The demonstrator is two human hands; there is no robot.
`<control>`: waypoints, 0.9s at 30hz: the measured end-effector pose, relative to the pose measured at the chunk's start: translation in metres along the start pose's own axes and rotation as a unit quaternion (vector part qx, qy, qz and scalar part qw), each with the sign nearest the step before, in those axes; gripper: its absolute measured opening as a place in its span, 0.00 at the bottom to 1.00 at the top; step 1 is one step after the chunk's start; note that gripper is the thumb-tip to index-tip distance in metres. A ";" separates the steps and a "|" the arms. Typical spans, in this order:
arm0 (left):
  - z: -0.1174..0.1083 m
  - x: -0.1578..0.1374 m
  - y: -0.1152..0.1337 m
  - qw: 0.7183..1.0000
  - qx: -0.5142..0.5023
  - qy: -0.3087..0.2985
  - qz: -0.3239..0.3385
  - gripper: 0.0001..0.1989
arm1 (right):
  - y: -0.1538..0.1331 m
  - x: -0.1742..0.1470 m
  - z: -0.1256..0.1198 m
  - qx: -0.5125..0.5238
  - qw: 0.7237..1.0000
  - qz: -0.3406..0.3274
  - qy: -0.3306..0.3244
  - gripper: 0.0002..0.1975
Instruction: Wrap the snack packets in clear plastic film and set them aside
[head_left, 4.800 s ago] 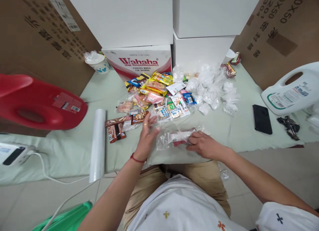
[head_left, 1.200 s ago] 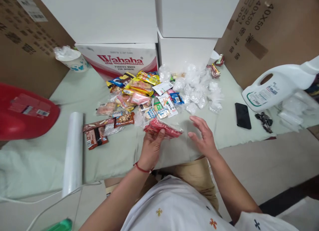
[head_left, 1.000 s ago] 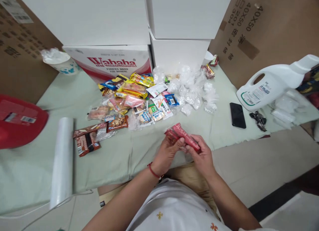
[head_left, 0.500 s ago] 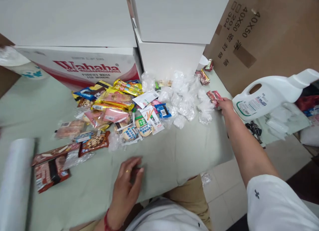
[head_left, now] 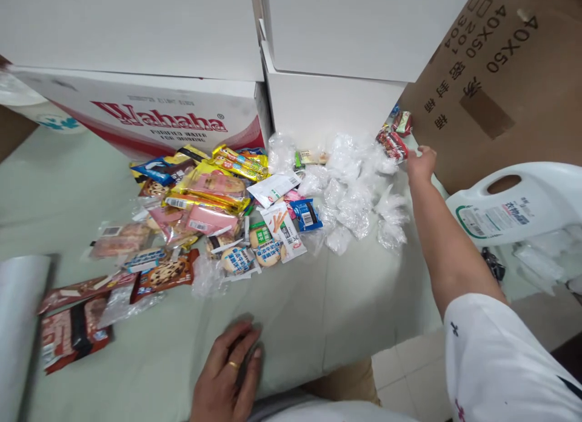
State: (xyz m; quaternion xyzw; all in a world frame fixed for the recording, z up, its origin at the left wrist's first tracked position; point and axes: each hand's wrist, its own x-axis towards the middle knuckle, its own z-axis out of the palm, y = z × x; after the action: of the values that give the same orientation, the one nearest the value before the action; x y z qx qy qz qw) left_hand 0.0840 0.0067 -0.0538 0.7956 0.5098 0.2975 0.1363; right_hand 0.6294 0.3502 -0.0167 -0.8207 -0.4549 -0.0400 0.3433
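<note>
My right hand (head_left: pixel 422 163) reaches to the far right of the table. Its fingertips are at the edge of a red snack packet (head_left: pixel 393 145), apart from one another and not closed round it. Another red packet (head_left: pixel 402 123) lies just behind, against the cardboard. Crumpled clear plastic bags (head_left: pixel 350 194) are heaped to the left of this hand. My left hand (head_left: pixel 230 370) rests at the table's near edge, its fingers loosely bent and holding nothing. Beyond it lie wrapped biscuits (head_left: pixel 236 260), a brown cookie packet (head_left: pixel 166 274) and yellow snack packets (head_left: pixel 213 185).
A Wahaha carton (head_left: pixel 159 116) and white boxes (head_left: pixel 334 107) line the back. Brown cardboard (head_left: pixel 454 107) leans at the right, behind a white jug (head_left: pixel 495 204). A white roll (head_left: pixel 20 331) lies at the left, beside a brown-red packet (head_left: pixel 75 331).
My right hand has moved back with the red packet, which now lies by the other packets, and its fingers have loosened. My left hand stays at the near edge. The view has shifted.
</note>
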 end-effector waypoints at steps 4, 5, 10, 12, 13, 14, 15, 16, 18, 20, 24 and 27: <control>0.002 0.002 0.003 0.999 -0.015 0.005 0.030 0.11 | -0.012 -0.033 -0.014 0.001 0.996 -0.036 -0.084 0.21; 0.002 0.002 0.004 0.999 -0.018 0.011 0.034 0.10 | -0.016 -0.041 -0.015 0.006 0.994 -0.027 -0.109 0.19; -0.004 -0.005 0.006 0.996 -0.074 0.048 0.012 0.10 | -0.042 -0.085 -0.043 0.033 0.998 0.029 -0.055 0.06; -0.007 -0.007 0.009 0.990 -0.115 0.074 -0.023 0.10 | -0.053 -0.119 -0.065 0.136 0.990 0.043 -0.017 0.05; -0.009 -0.006 0.012 0.986 -0.140 0.085 -0.043 0.09 | -0.060 -0.142 -0.075 0.231 0.971 0.057 -0.012 0.05; -0.010 -0.003 0.017 0.979 -0.171 0.089 -0.063 0.07 | -0.068 -0.170 -0.085 0.355 0.931 0.079 -0.021 0.07; -0.010 0.003 0.022 0.971 -0.206 0.087 -0.083 0.05 | -0.077 -0.202 -0.093 0.451 0.885 0.098 -0.064 0.11; -0.010 0.011 0.029 0.961 -0.248 0.073 -0.102 0.04 | -0.086 -0.236 -0.099 0.506 0.846 0.119 -0.119 0.13; -0.004 0.031 0.044 0.930 -0.336 0.022 -0.149 0.08 | -0.105 -0.304 -0.106 0.538 0.799 0.168 -0.211 0.14; 0.007 0.053 0.056 0.896 -0.398 0.007 -0.195 0.11 | -0.120 -0.362 -0.108 0.523 0.787 0.180 -0.274 0.15; 0.031 0.078 0.060 0.851 -0.458 0.026 -0.257 0.19 | -0.131 -0.421 -0.108 0.462 0.808 0.115 -0.348 0.14; 0.038 0.075 0.050 0.784 -0.535 0.034 -0.315 0.21 | -0.128 -0.422 -0.110 0.489 0.787 0.166 -0.338 0.16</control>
State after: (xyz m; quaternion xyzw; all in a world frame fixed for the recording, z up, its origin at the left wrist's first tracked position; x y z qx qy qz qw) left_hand 0.1664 0.0548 -0.0328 0.3799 0.4953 0.4902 0.6083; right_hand 0.3116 0.0253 -0.0251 -0.5668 -0.3576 0.5255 0.5242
